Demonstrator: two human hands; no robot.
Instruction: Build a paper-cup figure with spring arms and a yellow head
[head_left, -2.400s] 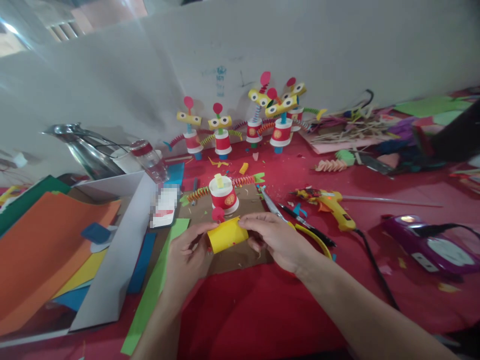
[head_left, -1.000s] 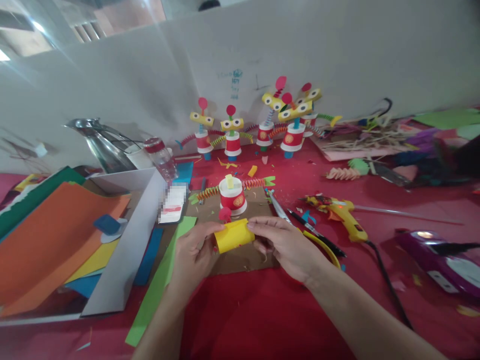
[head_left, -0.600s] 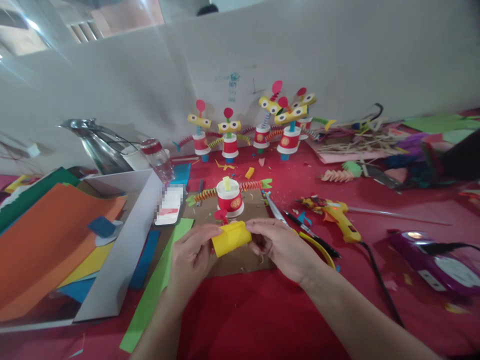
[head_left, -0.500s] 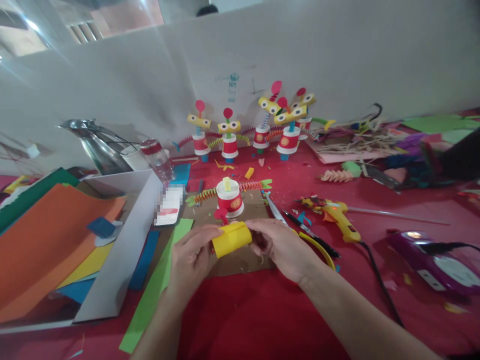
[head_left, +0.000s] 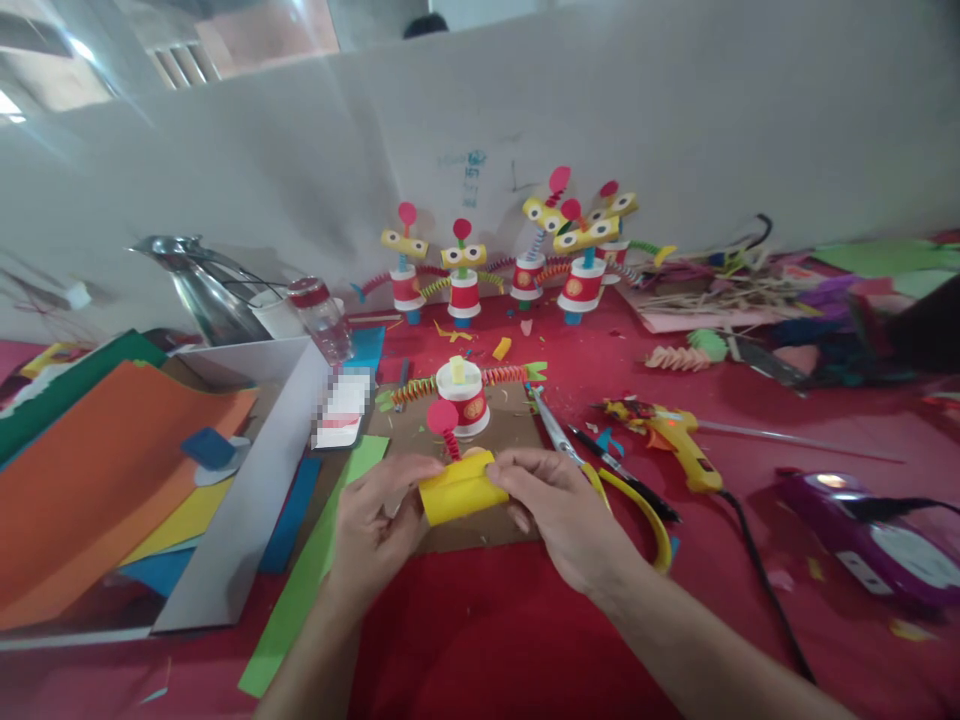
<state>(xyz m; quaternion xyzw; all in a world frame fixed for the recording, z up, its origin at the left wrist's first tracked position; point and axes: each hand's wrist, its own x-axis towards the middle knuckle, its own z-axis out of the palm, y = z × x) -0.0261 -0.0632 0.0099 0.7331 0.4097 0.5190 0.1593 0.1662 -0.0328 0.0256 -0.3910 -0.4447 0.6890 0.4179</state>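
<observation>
Between my two hands is a yellow paper tube (head_left: 463, 490). My left hand (head_left: 382, 515) grips its left end, and my right hand (head_left: 551, 510) pinches its right end. A red folded-paper spring with a round pink-red disc (head_left: 442, 418) rises from behind the tube. Just beyond stands a red and white paper cup figure (head_left: 463, 402) with folded spring arms and green ends, a pale yellow tab on top. It rests on a brown cardboard sheet (head_left: 510, 430).
Finished-looking cup figures (head_left: 465, 295) line the wall. To the right lie scissors (head_left: 555, 425), a black pen (head_left: 630, 470), a yellow glue gun (head_left: 686, 450) with a cord and a purple power strip (head_left: 862, 540). A white box (head_left: 247, 520) of coloured paper stands left, near a metal jug (head_left: 210, 290).
The tube has turned and come slightly lower in my hands. The round disc on its spring now shows more fully above it. The camera view has shifted a little.
</observation>
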